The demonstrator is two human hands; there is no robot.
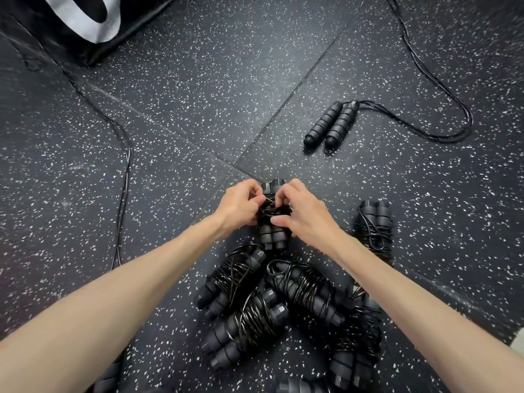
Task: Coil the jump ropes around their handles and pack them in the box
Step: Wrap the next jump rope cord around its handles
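Both hands hold one black jump rope (272, 234) over the floor, its two ribbed handles side by side and its cord wound around their middle. My left hand (241, 205) grips the left side of the coil, and my right hand (302, 214) pinches the cord on the right side. Several coiled jump ropes (272, 304) lie in a pile just below my hands. Another coiled rope (374, 225) lies to the right. An uncoiled jump rope (331, 123) rests farther off at upper right, handles together, cord trailing away. No box is clearly in view.
The floor is dark speckled rubber tile (198, 109). A loose black cord (124, 171) runs down the left side. A black object with a grey band (85, 21) stands at the top left corner.
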